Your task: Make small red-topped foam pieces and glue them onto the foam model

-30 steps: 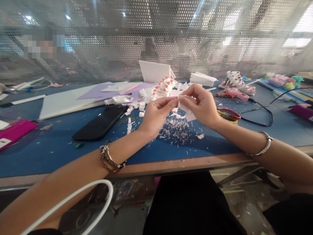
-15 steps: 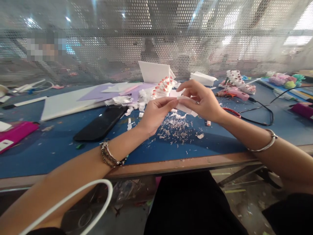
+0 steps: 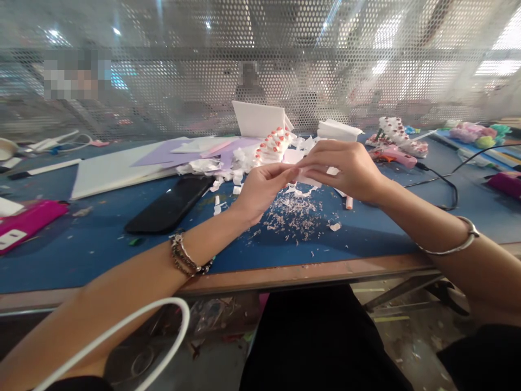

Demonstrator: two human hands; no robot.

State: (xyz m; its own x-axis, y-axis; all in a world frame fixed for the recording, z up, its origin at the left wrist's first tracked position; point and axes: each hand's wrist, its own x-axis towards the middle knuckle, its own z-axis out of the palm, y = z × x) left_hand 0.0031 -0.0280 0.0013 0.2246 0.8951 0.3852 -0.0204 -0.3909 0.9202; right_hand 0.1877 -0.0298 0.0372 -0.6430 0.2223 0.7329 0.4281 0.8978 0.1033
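Note:
My left hand and my right hand meet above the blue table, fingers pinched together on a small white piece of paper. The right hand lies palm down over most of the piece, so only its edges show. Under the hands lies a patch of fine paper shavings. Just behind them is a pile of white scraps and a white bundle with red tips.
A black phone lies left of my hands. White and lilac sheets are spread at the back left, a pink box at the far left. A pink glue gun with a black cable is at the right. A perforated metal screen backs the table.
My right hand has turned palm down and slid a little right and lower over the paper piece, covering the red-handled scissors. The left hand stayed nearly in place.

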